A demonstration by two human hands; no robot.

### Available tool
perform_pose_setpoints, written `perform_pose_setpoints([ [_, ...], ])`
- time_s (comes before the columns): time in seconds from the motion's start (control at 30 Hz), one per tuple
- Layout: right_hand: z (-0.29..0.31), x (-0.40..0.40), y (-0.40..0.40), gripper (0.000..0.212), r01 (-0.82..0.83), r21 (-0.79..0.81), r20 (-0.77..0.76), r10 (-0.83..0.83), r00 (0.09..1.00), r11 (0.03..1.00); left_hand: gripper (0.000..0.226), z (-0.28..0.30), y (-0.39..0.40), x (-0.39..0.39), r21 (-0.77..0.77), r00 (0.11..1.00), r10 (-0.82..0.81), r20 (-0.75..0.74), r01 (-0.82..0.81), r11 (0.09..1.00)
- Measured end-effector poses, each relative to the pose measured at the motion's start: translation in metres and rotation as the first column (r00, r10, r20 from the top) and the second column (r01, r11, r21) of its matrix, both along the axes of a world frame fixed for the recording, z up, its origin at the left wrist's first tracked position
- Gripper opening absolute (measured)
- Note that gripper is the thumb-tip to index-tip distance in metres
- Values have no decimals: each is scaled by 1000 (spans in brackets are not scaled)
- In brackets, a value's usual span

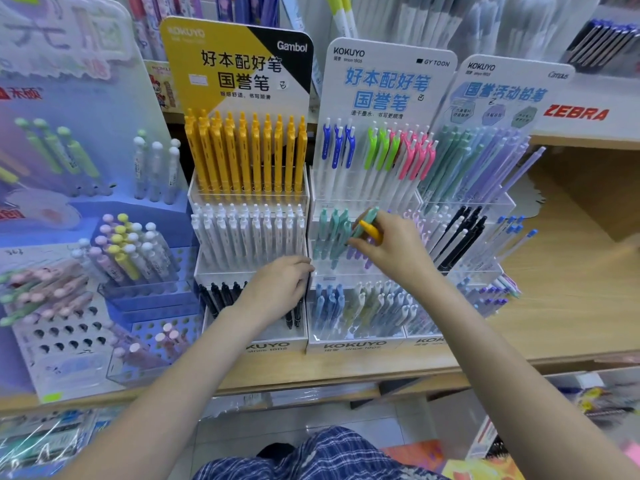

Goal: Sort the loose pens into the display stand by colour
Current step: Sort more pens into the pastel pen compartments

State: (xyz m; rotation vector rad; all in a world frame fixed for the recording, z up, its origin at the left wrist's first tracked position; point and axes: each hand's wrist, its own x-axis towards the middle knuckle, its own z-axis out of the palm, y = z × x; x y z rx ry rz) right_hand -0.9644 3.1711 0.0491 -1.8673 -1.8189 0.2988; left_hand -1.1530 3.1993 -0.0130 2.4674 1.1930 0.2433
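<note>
Right hand: fingers pinch a teal pen and a yellow pen together, at the middle tier of the centre display stand (beside its teal row). Left hand: fingers loosely curled, holding nothing, resting against that stand's left edge, over black pens.

Shelf: carries four stands side by side.
Far-left stand: at the shelf's left end, pens standing in its holes.
Gambol stand: just right of it, three stepped tiers of pens, one behind the other.
GY TOON stand: touching the Gambol stand's right side, also tiered.
Campus stand: right of that one.
Left hand: before the Gambol stand's front tier.
Right hand: at the GY TOON stand's middle tier, holding two pens.
ZEBRA sign: behind, far right.
</note>
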Motion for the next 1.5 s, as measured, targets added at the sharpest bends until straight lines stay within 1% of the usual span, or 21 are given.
perform_pose_setpoints([
  [0.1,-17,-9,-1,20,-66,40,76,63,995,997,37,-2,2,-3,20,1000,-2,-3,2,1000],
  [0.17,-23,-15,-2,17,-87,30,104,83,991,996,37,-3,4,-3,24,1000,-8,-2,8,1000],
  [0.27,-28,-22,1,19,-39,-2,101,39,994,999,37,-4,4,-4,19,1000,-6,10,6,1000],
  [0.33,-29,-27,6,22,21,-44,166,-14,986,999,37,-4,2,-5,18,1000,-5,23,5,1000],
  [0.4,-29,-30,11,23,45,-94,232,-22,972,995,37,-3,2,-5,20,999,-3,33,3,1000],
  [0.43,-27,-31,11,22,43,-106,213,-20,977,993,37,-3,2,-6,15,999,-2,38,2,1000],
  [0.47,-25,-31,11,23,31,-107,152,-15,988,994,37,-3,2,-6,10,999,-2,42,2,1000],
  [0.53,-18,-29,8,24,15,-55,-29,-16,999,998,38,-3,1,-7,8,999,-5,47,5,1000],
  [0.57,-13,-28,8,20,29,-6,-95,-29,995,1000,38,-4,1,-7,5,999,-6,50,5,1000],
  [0.6,-8,-26,9,15,45,43,-126,-39,991,998,38,-4,1,-7,1,999,-4,51,4,1000],
  [0.63,-4,-24,11,14,59,73,-123,-50,991,996,38,-5,1,-6,-2,999,-2,52,2,1000],
  [0.73,8,-24,16,18,34,83,-34,-31,999,996,39,-5,2,-7,-4,999,-1,52,1,1000],
  [0.83,11,-31,17,28,-106,44,81,102,992,993,39,-4,3,-7,-2,999,0,53,0,1000],
  [0.9,7,-38,19,27,-176,17,162,171,972,984,40,-4,3,-8,-4,999,2,51,-2,1000],
  [1.0,6,-41,23,22,-148,0,242,143,960,989,41,-6,2,-9,-6,999,-4,51,4,1000],
  [1.17,14,-28,25,18,-23,32,230,15,973,999,41,-8,2,-9,-12,998,-4,66,5,1000],
  [1.3,16,-28,27,20,-53,-3,333,51,941,999,42,-8,2,-9,-3,997,-6,74,6,1000],
  [1.5,22,-27,33,20,-51,-85,343,77,936,995,41,-7,2,-8,5,996,-7,93,6,1000],
])
